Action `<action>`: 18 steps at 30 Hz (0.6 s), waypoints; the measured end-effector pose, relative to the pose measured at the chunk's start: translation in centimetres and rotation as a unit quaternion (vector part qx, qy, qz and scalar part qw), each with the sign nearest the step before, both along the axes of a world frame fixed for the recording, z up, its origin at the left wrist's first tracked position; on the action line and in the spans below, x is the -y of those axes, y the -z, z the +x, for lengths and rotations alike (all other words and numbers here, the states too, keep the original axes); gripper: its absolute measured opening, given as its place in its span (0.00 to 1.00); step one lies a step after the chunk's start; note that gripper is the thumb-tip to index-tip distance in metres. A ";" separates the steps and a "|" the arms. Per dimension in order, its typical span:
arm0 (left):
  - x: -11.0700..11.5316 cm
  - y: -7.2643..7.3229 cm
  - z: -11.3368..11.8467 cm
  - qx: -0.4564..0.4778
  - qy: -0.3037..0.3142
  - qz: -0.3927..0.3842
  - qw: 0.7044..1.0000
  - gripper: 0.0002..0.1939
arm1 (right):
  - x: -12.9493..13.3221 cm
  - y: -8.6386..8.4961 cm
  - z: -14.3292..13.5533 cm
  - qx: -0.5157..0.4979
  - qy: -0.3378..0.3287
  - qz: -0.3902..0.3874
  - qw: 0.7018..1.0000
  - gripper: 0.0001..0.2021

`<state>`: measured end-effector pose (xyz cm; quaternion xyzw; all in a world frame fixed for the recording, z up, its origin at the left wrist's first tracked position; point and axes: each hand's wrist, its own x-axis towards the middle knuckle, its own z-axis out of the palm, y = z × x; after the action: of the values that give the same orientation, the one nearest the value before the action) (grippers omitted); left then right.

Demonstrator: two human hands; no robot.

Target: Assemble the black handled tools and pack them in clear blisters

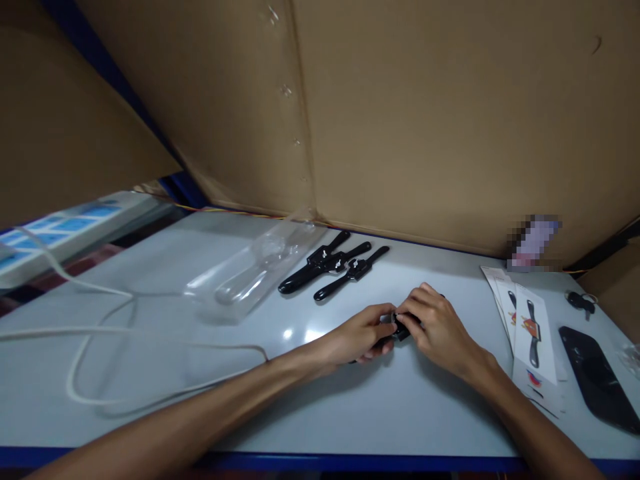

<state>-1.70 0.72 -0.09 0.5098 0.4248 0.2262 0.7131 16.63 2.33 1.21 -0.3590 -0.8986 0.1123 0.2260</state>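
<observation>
Bare forearms [533, 410] extend from the lower edge of view and converge over a pale, glossy counter [310, 407]. At their meeting point, a black, glossy, elongated tool [403, 329] is held between the left hand grip [377, 331] and the right hand grip [416, 317], apparently raised slightly off the counter; exact clearance cannot be determined. The tool's middle section lies at the fingertips; one dark end shows beyond the right knuckles, and another dark tip emerges beneath the left palm. A silvery part shows at the middle; remaining detail is covered by fingers.

Left grip: narrow, fingers curled under the tool, thumb on top. Right grip: narrow, thumb and fingertips pinching the middle section, adjacent to the left thumb.

Three similar black, slim-handled tools [320, 257] lie beyond the hands, beside clear plastic packaging [250, 273]. White printed cards [536, 337] lie right of the right grip.
</observation>
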 end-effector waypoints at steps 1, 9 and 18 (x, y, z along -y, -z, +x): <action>0.0 0.0 0.0 0.005 0.000 0.001 1.000 0.10 | 0.0 0.0 -0.1 -0.003 0.011 -0.002 1.000 0.09; 0.0 -0.2 0.0 0.017 0.000 -0.013 1.000 0.18 | 0.1 0.6 -0.8 -0.091 0.094 -0.059 0.990 0.09; -0.1 0.0 -0.2 0.042 -0.017 -0.038 0.998 0.19 | -0.4 0.2 0.7 -0.048 0.049 0.011 0.998 0.09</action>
<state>-1.93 0.86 -0.08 0.4652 0.4110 0.2429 0.7454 17.31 2.78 1.04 -0.3942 -0.8693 0.1079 0.2780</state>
